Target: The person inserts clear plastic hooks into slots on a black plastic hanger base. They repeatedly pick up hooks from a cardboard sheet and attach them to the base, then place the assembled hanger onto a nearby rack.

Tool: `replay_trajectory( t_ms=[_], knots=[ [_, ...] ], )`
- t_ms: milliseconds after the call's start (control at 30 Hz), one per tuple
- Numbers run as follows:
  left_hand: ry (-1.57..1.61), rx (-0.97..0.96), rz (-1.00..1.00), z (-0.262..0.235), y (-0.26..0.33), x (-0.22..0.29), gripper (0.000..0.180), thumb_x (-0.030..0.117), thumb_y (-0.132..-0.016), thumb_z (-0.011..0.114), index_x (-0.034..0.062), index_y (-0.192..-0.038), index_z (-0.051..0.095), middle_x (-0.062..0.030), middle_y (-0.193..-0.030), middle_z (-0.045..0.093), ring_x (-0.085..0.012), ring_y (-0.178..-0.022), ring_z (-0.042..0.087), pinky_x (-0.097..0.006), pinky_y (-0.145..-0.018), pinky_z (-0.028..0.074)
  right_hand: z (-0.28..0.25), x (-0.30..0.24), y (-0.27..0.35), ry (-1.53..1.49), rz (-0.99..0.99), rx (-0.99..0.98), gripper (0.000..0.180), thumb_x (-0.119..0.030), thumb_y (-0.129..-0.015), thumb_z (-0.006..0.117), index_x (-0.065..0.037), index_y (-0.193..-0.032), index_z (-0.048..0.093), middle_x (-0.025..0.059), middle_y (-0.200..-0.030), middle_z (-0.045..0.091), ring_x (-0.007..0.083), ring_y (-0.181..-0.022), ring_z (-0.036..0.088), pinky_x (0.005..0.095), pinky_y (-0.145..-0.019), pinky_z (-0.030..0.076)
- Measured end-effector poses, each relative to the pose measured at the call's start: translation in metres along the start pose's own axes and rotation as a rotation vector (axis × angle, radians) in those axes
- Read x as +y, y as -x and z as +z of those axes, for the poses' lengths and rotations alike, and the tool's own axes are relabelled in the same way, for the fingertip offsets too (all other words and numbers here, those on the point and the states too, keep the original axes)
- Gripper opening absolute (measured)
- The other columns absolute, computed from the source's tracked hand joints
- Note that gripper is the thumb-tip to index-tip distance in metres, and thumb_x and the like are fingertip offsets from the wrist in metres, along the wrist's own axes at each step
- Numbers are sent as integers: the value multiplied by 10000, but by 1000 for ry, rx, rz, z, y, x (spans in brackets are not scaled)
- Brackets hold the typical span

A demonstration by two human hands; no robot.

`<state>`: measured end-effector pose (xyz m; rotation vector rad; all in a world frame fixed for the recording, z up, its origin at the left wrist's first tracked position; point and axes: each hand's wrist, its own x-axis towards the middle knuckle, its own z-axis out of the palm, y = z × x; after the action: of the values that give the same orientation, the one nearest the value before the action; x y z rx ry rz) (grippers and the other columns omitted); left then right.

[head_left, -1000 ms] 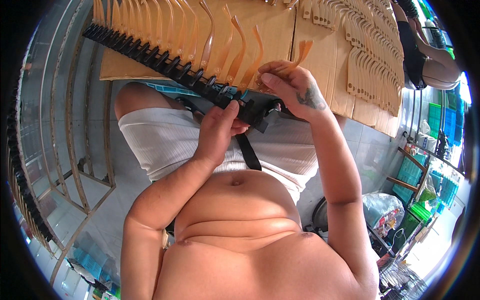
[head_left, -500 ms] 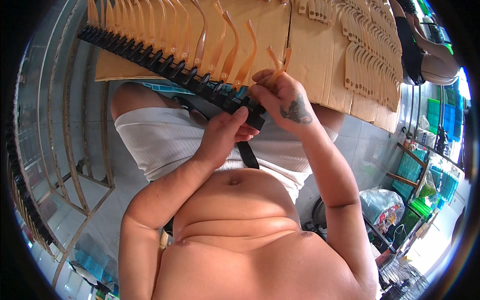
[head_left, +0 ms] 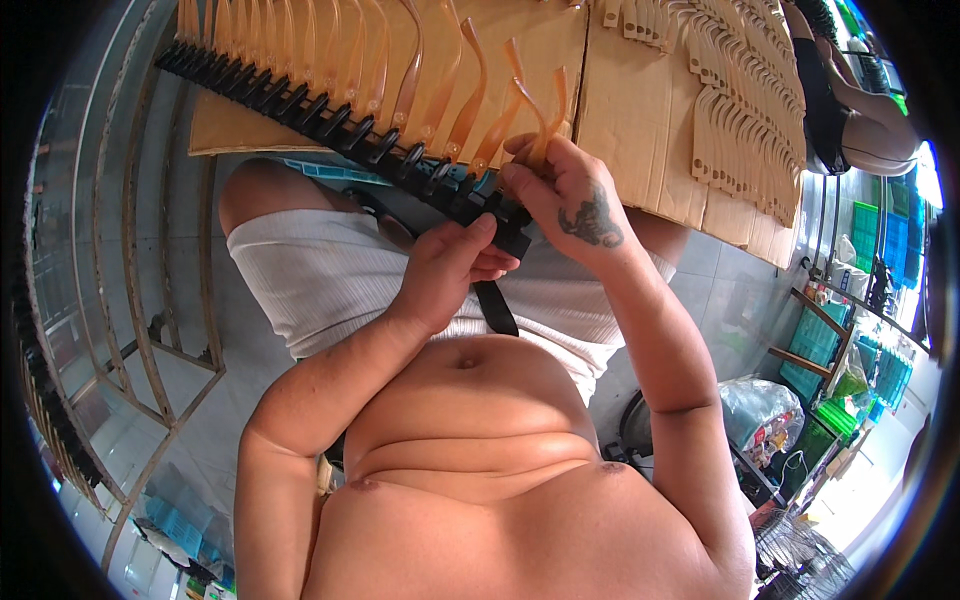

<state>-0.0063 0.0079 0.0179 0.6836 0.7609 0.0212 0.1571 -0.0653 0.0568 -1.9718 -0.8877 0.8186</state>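
A long black clip rack (head_left: 330, 130) slants from the far left down toward my lap. Amber, translucent eyeglass temples (head_left: 408, 85) stand in its clips in a row, their curved tips pointing away from me. My left hand (head_left: 450, 262) is closed round the rack's near end, thumb on top. Just beyond it, my right hand (head_left: 575, 200) is closed in a pinch on a pair of amber temples (head_left: 543, 125), whose tips spread apart above the fingers. Their lower ends are hidden by my fingers, so I cannot tell whether they touch the clips.
Cardboard (head_left: 640, 130) covers the work surface ahead. Rows of beige temples (head_left: 745, 130) lie on its right side. Metal frame bars (head_left: 150, 300) stand at the left. Another person's arm (head_left: 870, 95) shows at the far right, above teal crates (head_left: 815, 335) and a plastic bag (head_left: 765, 410).
The temples in my right hand have tilted and their tips have shifted, now crossing nearer the last clipped temples. The clipped row has moved slightly right. My left hand keeps its hold.
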Motion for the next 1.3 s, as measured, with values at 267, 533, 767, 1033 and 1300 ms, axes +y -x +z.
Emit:
replay_trajectory(
  t_ms=[267, 533, 767, 1033, 1300],
  knots=[
    [-4, 0, -9, -1, -1, -1, 337, 337, -954, 552, 15, -868, 603, -110, -775, 683, -175, -739, 682, -249, -667, 515, 2, 5, -1, 80, -84, 55, 199, -122, -842, 657, 36, -897, 548, 176, -706, 615, 285, -652, 614, 333, -586, 482],
    [-1, 24, -6, -1, -1, -1, 338, 335, -951, 557, 13, -862, 611, -109, -778, 683, -178, -741, 684, -253, -667, 513, 13, 5, 1, -32, -150, 99, 174, -109, -848, 639, 26, -844, 530, 197, -649, 591, 354, -593, 609, 369, -531, 463],
    [-87, 6, 24, -1, -3, -2, 401, 414, -934, 550, 28, -898, 650, -114, -808, 687, -196, -801, 683, -285, -732, 516, 8, 7, 6, -24, -56, 20, 150, -77, -880, 617, 37, -972, 581, 129, -757, 642, 171, -686, 617, 283, -637, 493],
    [-72, 17, -28, 2, 4, 2, 407, 416, -921, 580, 16, -875, 643, -109, -826, 684, -194, -826, 682, -277, -716, 524, -2, 30, 23, -467, -204, 224, 214, -69, -903, 617, 22, -1095, 645, 48, -854, 677, 146, -790, 626, 243, -760, 498],
    [-209, -110, -59, 8, 4, 3, 399, 380, -930, 572, -6, -964, 667, -127, -888, 701, -188, -820, 681, -285, -757, 531, 12, 18, 31, -699, 214, 202, 269, -160, -907, 646, 2, -1121, 643, 42, -896, 674, 95, -828, 626, 224, -733, 517]
  ],
)
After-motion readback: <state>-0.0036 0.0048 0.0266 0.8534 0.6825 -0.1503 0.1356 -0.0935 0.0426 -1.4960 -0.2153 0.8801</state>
